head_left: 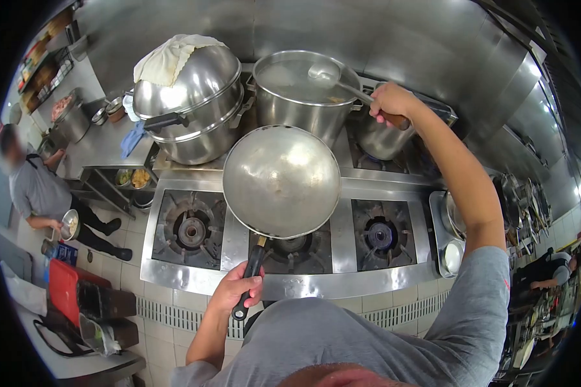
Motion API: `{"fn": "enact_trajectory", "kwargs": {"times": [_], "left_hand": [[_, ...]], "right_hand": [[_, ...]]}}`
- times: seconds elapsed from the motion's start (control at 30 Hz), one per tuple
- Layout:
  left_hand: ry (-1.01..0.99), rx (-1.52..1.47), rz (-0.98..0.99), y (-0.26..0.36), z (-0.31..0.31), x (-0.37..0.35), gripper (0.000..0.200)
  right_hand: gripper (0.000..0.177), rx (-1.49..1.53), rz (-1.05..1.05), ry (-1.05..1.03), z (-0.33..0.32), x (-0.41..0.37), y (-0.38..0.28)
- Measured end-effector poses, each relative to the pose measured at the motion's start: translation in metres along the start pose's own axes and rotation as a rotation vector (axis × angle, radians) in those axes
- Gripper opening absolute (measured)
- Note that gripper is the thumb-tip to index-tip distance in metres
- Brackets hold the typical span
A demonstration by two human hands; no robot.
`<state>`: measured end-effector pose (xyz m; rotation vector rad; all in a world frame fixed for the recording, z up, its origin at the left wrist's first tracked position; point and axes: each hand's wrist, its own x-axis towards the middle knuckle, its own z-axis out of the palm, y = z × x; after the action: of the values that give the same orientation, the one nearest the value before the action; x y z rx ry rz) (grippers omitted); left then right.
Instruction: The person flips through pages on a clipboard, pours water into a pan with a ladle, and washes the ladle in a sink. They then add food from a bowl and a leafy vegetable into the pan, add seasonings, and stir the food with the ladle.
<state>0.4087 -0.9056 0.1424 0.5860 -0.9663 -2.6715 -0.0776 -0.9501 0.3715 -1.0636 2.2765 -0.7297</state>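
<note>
My left hand (237,288) is wrapped round the black handle of a wide metal frying pan (281,177). The pan's bare, shiny inside faces up, and it overlaps the middle burner (297,248) of the stove. In my right hand (392,103), stretched forward, is the wooden grip of a long metal ladle (350,88). The ladle's bowl lies at the liquid inside a large stockpot (284,111) behind the pan. Below my right hand stands a smaller metal pot (379,140).
A domed steamer pot (200,77) with a cream cloth (166,59) on its lid stands back left. Left and right burners (192,232) (381,236) flank the pan. A person (42,187) holding a bowl stands at left; another person (552,277) is far right. A tray (440,242) sits beside the stove.
</note>
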Motion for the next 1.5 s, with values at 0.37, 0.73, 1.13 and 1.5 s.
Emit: {"fn": "enact_trajectory", "kwargs": {"times": [0.37, 0.73, 1.13, 1.5], "left_hand": [[-0.012, -0.081, 0.009, -0.006, 0.041, 0.010, 0.015], [0.055, -0.114, 0.039, -0.014, 0.082, 0.024, 0.020], [-0.035, -0.130, 0.024, -0.013, 0.103, 0.052, 0.014], [-0.153, -0.187, -0.017, -0.008, 0.119, 0.075, 0.007]], "right_hand": [[0.007, 0.497, 0.172, -0.299, -0.037, 0.009, -0.016], [0.013, 0.697, 0.204, -0.408, -0.077, -0.001, -0.011], [0.014, 0.687, 0.086, -0.350, -0.106, -0.077, 0.002], [0.046, 0.771, -0.003, -0.574, -0.148, -0.164, 0.045]]}}
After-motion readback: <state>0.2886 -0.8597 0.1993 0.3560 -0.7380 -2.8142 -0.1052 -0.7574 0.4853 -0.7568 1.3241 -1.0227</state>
